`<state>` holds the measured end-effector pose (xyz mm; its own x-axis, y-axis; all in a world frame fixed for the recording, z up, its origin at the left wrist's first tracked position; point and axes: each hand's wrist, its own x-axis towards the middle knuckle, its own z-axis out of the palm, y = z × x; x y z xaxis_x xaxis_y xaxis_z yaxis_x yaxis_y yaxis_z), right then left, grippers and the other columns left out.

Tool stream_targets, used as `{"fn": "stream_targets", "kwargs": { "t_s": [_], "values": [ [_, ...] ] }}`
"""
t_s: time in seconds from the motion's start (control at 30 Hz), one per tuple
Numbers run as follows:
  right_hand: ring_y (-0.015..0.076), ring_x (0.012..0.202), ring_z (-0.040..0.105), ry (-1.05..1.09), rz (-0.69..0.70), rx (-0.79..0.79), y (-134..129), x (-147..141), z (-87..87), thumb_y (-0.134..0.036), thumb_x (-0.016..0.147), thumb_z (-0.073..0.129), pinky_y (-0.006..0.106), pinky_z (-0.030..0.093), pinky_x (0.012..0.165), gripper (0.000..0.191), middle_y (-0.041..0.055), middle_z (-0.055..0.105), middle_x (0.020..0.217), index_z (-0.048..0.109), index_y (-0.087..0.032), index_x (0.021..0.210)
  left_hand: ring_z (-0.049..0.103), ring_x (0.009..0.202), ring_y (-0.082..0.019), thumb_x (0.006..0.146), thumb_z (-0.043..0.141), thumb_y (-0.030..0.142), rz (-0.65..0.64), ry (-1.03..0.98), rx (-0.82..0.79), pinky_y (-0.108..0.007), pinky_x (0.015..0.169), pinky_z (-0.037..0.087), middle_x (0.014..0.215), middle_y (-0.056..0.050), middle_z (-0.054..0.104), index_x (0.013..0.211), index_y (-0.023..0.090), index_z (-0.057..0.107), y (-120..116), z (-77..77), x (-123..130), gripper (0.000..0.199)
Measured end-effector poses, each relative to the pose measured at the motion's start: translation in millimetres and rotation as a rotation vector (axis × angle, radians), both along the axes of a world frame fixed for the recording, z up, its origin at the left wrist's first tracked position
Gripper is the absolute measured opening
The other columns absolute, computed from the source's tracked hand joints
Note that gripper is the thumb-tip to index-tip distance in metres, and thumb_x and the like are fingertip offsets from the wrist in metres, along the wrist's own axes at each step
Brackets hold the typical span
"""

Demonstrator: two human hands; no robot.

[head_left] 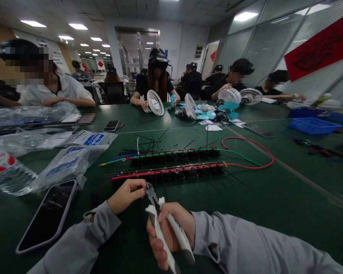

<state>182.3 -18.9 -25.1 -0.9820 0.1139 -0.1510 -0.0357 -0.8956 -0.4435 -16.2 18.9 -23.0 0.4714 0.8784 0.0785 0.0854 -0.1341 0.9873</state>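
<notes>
My right hand (171,230) is wrapped round the white handles of a pair of diagonal cutters (153,198), whose jaws point away from me. Beside the jaw tips, my left hand (127,196) is closed in a pinch; whatever is between its fingertips is too small to make out. Just beyond both hands lies a black strip with a red wire (171,169) running along it. Behind that is a second black strip with a green wire (175,152). Thin black cable-tie tails (153,142) stick out from both strips.
A phone (47,217), plastic bags (71,160) and a water bottle (11,173) lie at the left. Fan parts (208,110) sit across the green table (274,217), near seated people. Blue trays (314,125) stand at the right. A red wire loop (270,154) extends rightward.
</notes>
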Motion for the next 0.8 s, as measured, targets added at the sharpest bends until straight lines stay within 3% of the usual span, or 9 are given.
{"fn": "stream_targets", "kwargs": {
  "t_s": [0.13, 0.27, 0.53, 0.8],
  "values": [
    [0.0271, 0.074, 0.062, 0.008, 0.025, 0.026, -0.1, -2.4, -4.2, -0.030, 0.056, 0.038, 0.046, 0.040, 0.074, 0.044, 0.0146, 0.063, 0.077, 0.056, -0.007, 0.089, 0.044, 0.064, -0.013, 0.080, 0.060, 0.036, -0.001, -0.019, -0.008, -0.024, 0.061, 0.037, 0.068, 0.000, 0.051, 0.070, 0.012, 0.058, -0.2, 1.4, 2.2, 0.026],
    [0.0299, 0.088, 0.061, -0.026, 0.030, 0.020, -1.9, -2.7, 2.7, -0.029, 0.053, 0.038, 0.049, 0.035, 0.084, 0.056, 0.0184, 0.064, 0.092, 0.055, -0.005, 0.100, 0.045, 0.064, -0.013, 0.079, 0.061, 0.039, 0.010, -0.027, -0.006, -0.024, 0.062, 0.038, 0.068, 0.000, 0.051, 0.069, 0.012, 0.058, -0.1, 0.6, 2.5, 0.029],
    [0.0311, 0.097, 0.059, -0.083, 0.022, -0.011, -4.8, -2.2, 20.1, -0.026, 0.048, 0.038, 0.051, 0.028, 0.093, 0.063, 0.0188, 0.062, 0.102, 0.055, -0.006, 0.106, 0.047, 0.065, -0.013, 0.079, 0.062, 0.041, 0.008, -0.037, -0.009, -0.024, 0.063, 0.039, 0.069, -0.002, 0.054, 0.071, 0.012, 0.060, 0.0, 0.6, 1.9, 0.030],
    [0.0295, 0.102, 0.058, -0.075, 0.014, -0.002, -6.1, -1.7, 23.5, -0.023, 0.050, 0.040, 0.050, 0.025, 0.097, 0.066, 0.0178, 0.062, 0.104, 0.053, -0.006, 0.112, 0.048, 0.066, -0.013, 0.078, 0.063, 0.040, 0.039, -0.052, -0.040, -0.025, 0.064, 0.039, 0.071, -0.001, 0.055, 0.069, 0.012, 0.059, -1.5, 1.9, 4.7, 0.030]
  ]
}}
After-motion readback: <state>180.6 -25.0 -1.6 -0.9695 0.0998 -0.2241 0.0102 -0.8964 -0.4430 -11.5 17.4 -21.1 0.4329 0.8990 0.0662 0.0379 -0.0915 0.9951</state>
